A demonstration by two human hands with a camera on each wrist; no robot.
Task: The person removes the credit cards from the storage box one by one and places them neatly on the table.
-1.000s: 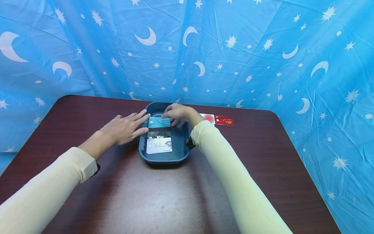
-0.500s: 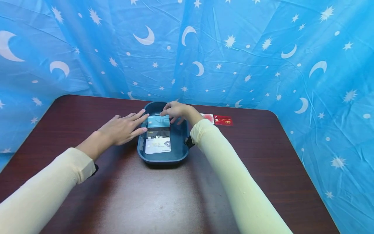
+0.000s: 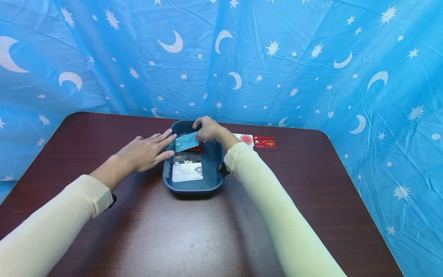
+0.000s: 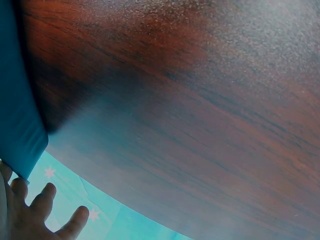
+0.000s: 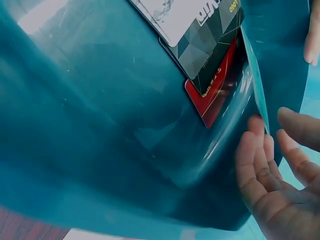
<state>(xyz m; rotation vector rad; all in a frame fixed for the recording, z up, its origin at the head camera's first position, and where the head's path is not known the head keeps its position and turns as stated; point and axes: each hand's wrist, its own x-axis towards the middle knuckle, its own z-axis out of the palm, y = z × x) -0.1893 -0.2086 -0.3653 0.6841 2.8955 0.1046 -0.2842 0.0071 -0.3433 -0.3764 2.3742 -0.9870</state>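
My right hand reaches into the blue tray and pinches the right end of a teal VIP card. The card is tilted, its right end raised; in the right wrist view it shows nearly edge-on between thumb and fingers. Below it, a red card, a black card and a white card overlap in a column along the tray's left side. With fingers spread, my left hand reaches over the tray's left rim, fingertips beside the teal card and holding nothing.
Right of the tray, partly behind my right forearm, a white card with a red circle lies beside a red VIP card on the dark wooden table. A blue curtain with moons and stars hangs behind the table.
My right hand has taken the teal card's right end and lifted it, so the card now slants and uncovers more of the red card beneath. The left hand stays in place.
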